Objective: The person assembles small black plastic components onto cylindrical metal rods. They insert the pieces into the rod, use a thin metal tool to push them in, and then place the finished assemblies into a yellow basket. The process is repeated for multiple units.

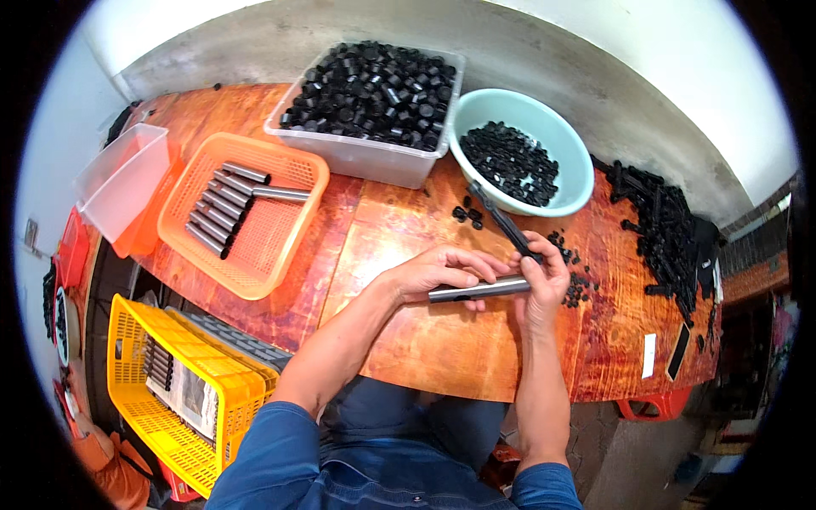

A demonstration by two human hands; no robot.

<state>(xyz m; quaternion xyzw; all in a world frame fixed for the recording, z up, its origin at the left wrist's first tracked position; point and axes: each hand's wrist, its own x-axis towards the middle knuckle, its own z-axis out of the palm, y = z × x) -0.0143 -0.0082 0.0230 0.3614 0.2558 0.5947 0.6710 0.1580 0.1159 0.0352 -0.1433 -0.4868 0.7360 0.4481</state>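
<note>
A grey metal tube (501, 287) lies crosswise between my hands above the wooden table. My left hand (432, 274) is closed round its left half, thumb on top. Its right end rests against the palm side of my right hand (546, 280). Those right fingers and thumb also pinch a long, thin black rod-like part (500, 219), which slants up toward the bowl. The right fingers partly hide its lower end. Small black pieces (578, 289) lie scattered beside my right hand, and a few round black caps (467, 212) sit near the rod.
A clear bin of black caps (422, 170) and a pale blue bowl (578, 161) stand at the back. Metal tubes lie in an orange basket (280, 255) at left. Black parts (667, 229) are heaped at right. Below left is a yellow crate (225, 408); a person in orange (98, 455) is beyond.
</note>
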